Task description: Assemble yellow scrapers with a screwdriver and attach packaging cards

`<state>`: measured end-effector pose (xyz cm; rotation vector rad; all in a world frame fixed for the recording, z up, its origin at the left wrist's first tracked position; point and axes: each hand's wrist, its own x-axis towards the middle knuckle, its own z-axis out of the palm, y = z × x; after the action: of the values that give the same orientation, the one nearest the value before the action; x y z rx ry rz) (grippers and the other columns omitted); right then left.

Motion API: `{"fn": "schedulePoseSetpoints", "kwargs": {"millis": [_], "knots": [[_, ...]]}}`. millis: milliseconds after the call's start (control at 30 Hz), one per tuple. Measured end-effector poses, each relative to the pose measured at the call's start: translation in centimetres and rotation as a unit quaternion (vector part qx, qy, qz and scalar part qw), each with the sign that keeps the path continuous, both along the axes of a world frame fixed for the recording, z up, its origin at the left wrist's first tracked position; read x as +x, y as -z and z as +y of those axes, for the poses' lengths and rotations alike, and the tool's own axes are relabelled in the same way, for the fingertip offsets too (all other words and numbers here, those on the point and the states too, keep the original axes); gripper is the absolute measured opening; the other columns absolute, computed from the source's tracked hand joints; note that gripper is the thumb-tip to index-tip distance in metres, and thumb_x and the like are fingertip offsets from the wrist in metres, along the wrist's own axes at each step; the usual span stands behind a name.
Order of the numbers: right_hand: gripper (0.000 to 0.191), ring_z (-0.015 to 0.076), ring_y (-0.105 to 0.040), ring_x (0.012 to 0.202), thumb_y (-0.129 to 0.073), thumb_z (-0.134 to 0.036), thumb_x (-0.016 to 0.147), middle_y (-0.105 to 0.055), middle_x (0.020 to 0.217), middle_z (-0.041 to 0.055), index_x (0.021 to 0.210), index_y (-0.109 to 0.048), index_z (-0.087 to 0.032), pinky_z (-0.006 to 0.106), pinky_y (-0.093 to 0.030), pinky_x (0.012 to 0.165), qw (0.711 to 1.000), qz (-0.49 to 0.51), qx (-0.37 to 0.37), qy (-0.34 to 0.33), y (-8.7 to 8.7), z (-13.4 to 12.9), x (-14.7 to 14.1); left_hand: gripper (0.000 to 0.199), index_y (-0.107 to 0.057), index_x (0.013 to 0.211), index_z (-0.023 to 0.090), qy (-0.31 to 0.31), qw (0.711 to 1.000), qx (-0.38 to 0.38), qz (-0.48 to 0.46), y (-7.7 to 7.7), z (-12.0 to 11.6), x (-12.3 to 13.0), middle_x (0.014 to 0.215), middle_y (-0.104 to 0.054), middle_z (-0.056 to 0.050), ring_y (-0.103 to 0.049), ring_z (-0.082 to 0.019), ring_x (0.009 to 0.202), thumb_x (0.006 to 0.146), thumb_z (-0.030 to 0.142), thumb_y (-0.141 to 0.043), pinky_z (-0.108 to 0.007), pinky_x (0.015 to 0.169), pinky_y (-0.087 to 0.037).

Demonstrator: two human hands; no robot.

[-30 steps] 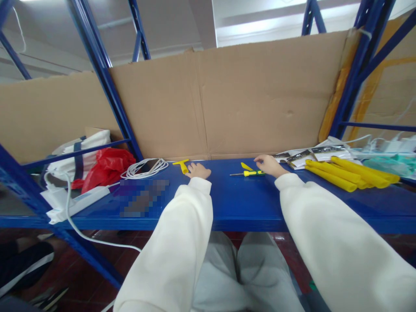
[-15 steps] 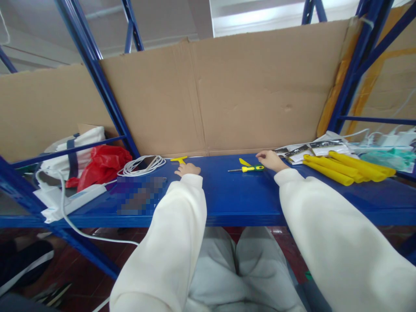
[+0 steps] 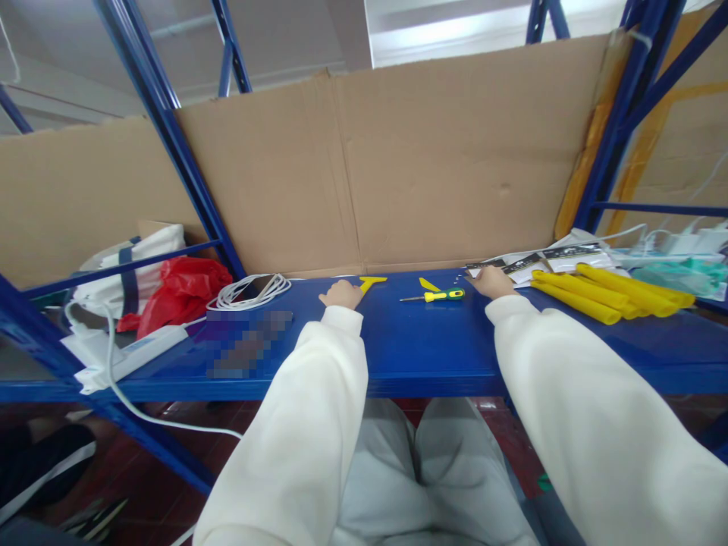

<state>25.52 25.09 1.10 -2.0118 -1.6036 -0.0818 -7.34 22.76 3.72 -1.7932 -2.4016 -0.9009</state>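
The yellow T-shaped plastic piece has shifted rightward on the blue metal shelf, and from here I see my left hand closed around its stem. My right hand has moved over to the flat black-and-white packets, its grip unclear to me, leaving the green-and-yellow screwdriver lying between both hands.

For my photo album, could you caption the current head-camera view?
Left hand on a yellow T-shaped piece, right hand near the black-and-white packets, screwdriver between.
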Motion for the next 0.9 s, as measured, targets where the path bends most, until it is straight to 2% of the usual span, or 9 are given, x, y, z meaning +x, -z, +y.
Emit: {"fn": "schedulePoseSetpoints", "kwargs": {"millis": [133, 233, 300, 400, 500, 667, 767, 900], "knots": [[0.052, 0.0360, -0.066, 0.110, -0.063, -0.047, 0.086, -0.069, 0.112, 0.0309, 0.114, -0.070, -0.003, 0.042, -0.052, 0.089, 0.995, 0.000, -0.064, 0.070, -0.5, -1.1, -0.7, 0.030, -0.072, 0.107, 0.013, 0.010, 0.999, 0.001, 0.050, -0.6, -0.7, 0.6, 0.118, -0.067, -0.024, -0.060, -0.038, 0.120, 0.090, 0.028, -0.052, -0.050, 0.099, -0.041], [0.059, 0.0377, -0.063, 0.117, -0.057, -0.050, 0.090, -0.065, 0.119, 0.0330, 0.121, -0.066, -0.001, 0.044, -0.051, 0.093, 0.993, 0.005, -0.085, 0.083, -1.1, -2.0, -1.3, 0.033, -0.068, 0.116, 0.011, 0.085, 0.993, 0.046, 0.071, -0.4, -0.5, 1.2, 0.125, -0.062, -0.022, -0.055, -0.034, 0.125, 0.091, 0.023, -0.050, -0.042, 0.104, -0.042], [0.062, 0.0379, -0.062, 0.119, -0.055, -0.054, 0.090, -0.065, 0.119, 0.0329, 0.121, -0.065, -0.001, 0.045, -0.050, 0.094, 0.992, 0.006, -0.089, 0.085, -1.1, -2.2, -1.4, 0.038, -0.062, 0.126, 0.012, 0.148, 0.984, 0.061, 0.078, 0.2, 0.0, 1.6, 0.131, -0.059, -0.020, -0.053, -0.029, 0.129, 0.091, 0.020, -0.052, -0.036, 0.110, -0.039], [0.069, 0.0371, -0.063, 0.118, -0.054, -0.062, 0.087, -0.066, 0.118, 0.0312, 0.120, -0.067, -0.003, 0.045, -0.050, 0.094, 0.993, 0.003, -0.086, 0.080, -0.9, -1.9, -1.3, 0.049, -0.054, 0.137, 0.016, 0.192, 0.978, 0.032, 0.081, 1.4, 0.7, 1.9, 0.145, -0.049, -0.018, -0.046, -0.029, 0.136, 0.088, 0.022, -0.058, -0.034, 0.114, -0.035], [0.074, 0.0362, -0.063, 0.116, -0.053, -0.067, 0.085, -0.067, 0.117, 0.0301, 0.119, -0.067, -0.002, 0.043, -0.050, 0.092, 0.994, 0.016, -0.081, 0.075, -0.6, -1.3, -1.3, 0.057, -0.046, 0.144, 0.016, 0.176, 0.980, 0.002, 0.095, 2.0, 1.1, 1.9, 0.151, -0.044, -0.018, -0.044, -0.029, 0.139, 0.089, 0.025, -0.058, -0.036, 0.113, -0.036], [0.071, 0.0357, -0.064, 0.116, -0.056, -0.064, 0.086, -0.067, 0.118, 0.0294, 0.121, -0.066, -0.003, 0.041, -0.050, 0.092, 0.992, 0.035, -0.090, 0.082, -0.8, -1.1, -1.7, 0.055, -0.044, 0.145, 0.013, 0.134, 0.981, -0.056, 0.129, 1.7, 0.9, 1.7, 0.138, -0.058, -0.018, -0.056, -0.028, 0.128, 0.092, 0.029, -0.050, -0.035, 0.104, -0.044], [0.066, 0.0362, -0.062, 0.119, -0.062, -0.056, 0.085, -0.066, 0.121, 0.0296, 0.123, -0.065, -0.002, 0.041, -0.049, 0.093, 0.991, 0.045, -0.098, 0.076, -1.2, -1.4, -1.8, 0.052, -0.048, 0.142, 0.014, 0.123, 0.975, -0.099, 0.159, 1.4, 0.5, 1.7, 0.132, -0.064, -0.017, -0.060, -0.029, 0.122, 0.093, 0.032, -0.051, -0.038, 0.101, -0.045], [0.049, 0.0347, -0.063, 0.118, -0.064, -0.039, 0.086, -0.066, 0.121, 0.0276, 0.120, -0.067, -0.005, 0.040, -0.050, 0.091, 0.991, 0.060, -0.076, 0.097, -1.6, -1.3, -1.6, 0.047, -0.056, 0.137, 0.018, 0.138, 0.971, -0.086, 0.177, 1.5, 0.4, 1.6, 0.132, -0.065, -0.015, -0.060, -0.029, 0.122, 0.091, 0.029, -0.055, -0.038, 0.100, -0.045]]}}
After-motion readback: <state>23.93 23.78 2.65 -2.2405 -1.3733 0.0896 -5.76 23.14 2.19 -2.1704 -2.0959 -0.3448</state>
